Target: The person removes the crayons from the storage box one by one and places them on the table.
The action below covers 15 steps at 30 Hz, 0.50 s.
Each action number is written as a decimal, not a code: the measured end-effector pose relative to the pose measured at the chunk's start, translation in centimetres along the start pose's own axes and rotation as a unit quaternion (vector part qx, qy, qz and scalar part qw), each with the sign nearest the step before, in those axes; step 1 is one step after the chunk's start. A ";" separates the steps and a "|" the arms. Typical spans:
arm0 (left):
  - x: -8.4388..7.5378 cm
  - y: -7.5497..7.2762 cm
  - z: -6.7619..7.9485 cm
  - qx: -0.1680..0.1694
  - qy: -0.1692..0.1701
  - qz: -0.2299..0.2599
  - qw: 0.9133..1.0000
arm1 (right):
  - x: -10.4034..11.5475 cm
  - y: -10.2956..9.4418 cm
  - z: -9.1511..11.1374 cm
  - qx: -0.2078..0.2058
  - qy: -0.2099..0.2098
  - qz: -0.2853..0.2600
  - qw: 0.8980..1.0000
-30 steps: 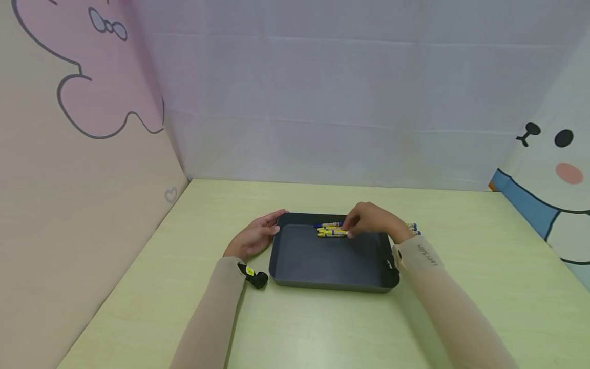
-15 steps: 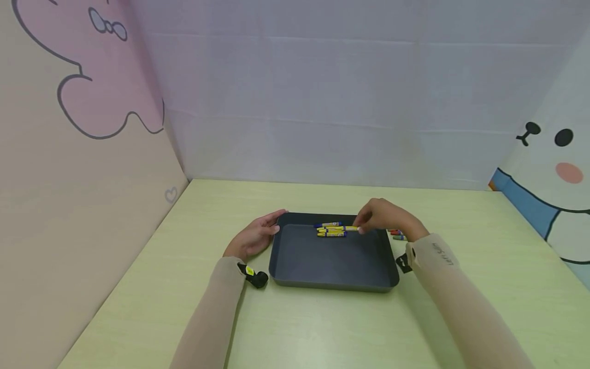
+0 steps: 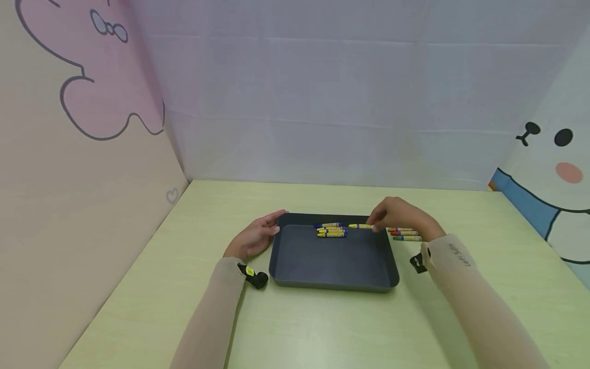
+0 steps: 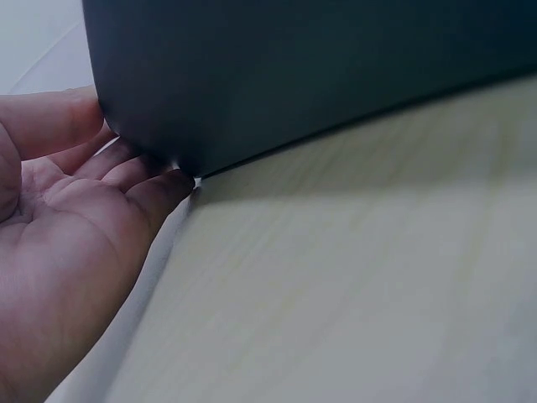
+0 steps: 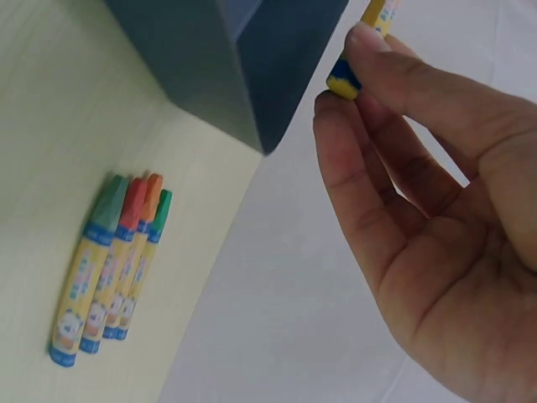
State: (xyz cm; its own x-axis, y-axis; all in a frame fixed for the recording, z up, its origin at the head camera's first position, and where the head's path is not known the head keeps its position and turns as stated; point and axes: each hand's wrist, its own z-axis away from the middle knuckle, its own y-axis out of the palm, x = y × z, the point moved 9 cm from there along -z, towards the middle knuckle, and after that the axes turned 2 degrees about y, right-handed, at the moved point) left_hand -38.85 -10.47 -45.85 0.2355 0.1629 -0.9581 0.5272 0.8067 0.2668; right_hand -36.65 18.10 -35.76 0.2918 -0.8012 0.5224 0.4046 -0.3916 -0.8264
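My left hand [image 3: 253, 237] holds the left side of a dark grey tray [image 3: 333, 283]; in the left wrist view its thumb and fingertips meet the tray's outer wall [image 4: 319, 75]. The thumb and fingers of my right hand [image 3: 398, 215] pinch a yellow crayon [image 3: 359, 226] by its right end, over the tray's far right part. In the right wrist view the crayon's rear end [image 5: 346, 80] shows between the fingers. Inside the tray, near its far side, a dark blue crayon [image 3: 328, 225] lies above several yellow crayons [image 3: 332, 234].
Several crayons [image 3: 405, 238] with green, red and orange tips lie side by side on the table [image 3: 313, 328], just right of the tray; the right wrist view shows this row of crayons [image 5: 105, 277] closer. A pale wall covering [image 3: 295, 102] rises behind the table.
My right hand has moved rightward with the yellow crayon, away from the other crayons in the tray. The row right of the tray has come into sight. The left hand keeps its place.
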 end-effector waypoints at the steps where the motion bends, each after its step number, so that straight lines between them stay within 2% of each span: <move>1: 0.0 0.0 0.0 0.000 -0.001 -0.001 1.000 | -0.1 -0.1 0.1 -0.001 0.000 -0.002 1.000; 15: 0.0 0.1 0.0 0.000 0.003 0.001 1.000 | -2.9 -0.8 1.7 -0.002 0.030 -0.016 0.999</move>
State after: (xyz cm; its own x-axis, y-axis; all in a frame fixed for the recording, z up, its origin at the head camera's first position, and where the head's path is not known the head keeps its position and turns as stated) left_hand -38.79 -10.40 -45.81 0.2319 0.1687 -0.9580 0.5260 0.8067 0.2694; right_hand -36.36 21.54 -36.26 0.2265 -0.8143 0.5344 0.4093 -0.4183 -0.8109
